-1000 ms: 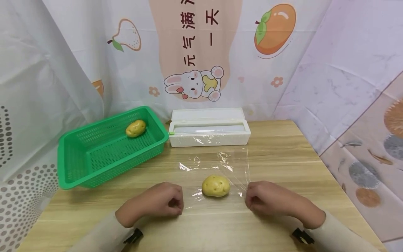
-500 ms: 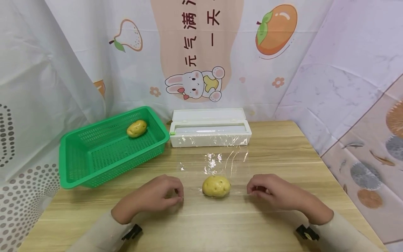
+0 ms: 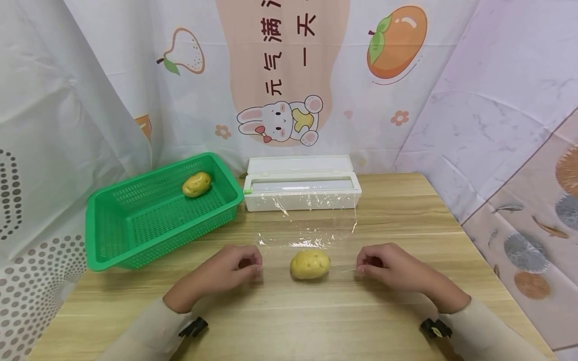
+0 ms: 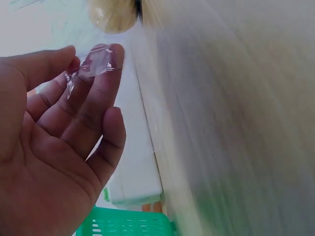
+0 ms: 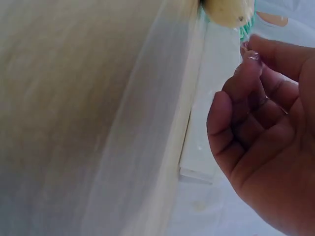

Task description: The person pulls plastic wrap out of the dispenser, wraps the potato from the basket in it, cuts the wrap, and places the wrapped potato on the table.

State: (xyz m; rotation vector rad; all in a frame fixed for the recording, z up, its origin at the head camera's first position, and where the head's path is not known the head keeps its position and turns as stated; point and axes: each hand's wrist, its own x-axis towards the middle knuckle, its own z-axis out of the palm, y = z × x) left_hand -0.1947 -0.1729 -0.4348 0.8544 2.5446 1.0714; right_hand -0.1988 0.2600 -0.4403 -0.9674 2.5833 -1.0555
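A sheet of clear cling film runs forward from a white cling film box toward both hands. My left hand pinches its left front corner between thumb and fingertips; crumpled film shows there in the left wrist view. On the other side, my right hand pinches the right front corner, with a shiny bit of film at the fingertips. Between the hands sits a yellow potato, overlapped by the film area in the head view. The box lid is raised, and a film roll lies inside.
A green plastic basket stands at the left of the wooden table, holding a second potato. A small green piece sits at the box's left front edge. A printed curtain hangs close behind.
Both hands have shifted slightly away from the body and their curled fingers have loosened into pinches. The film's glints have shifted as its front edge moved. The potato stays nearly in place.
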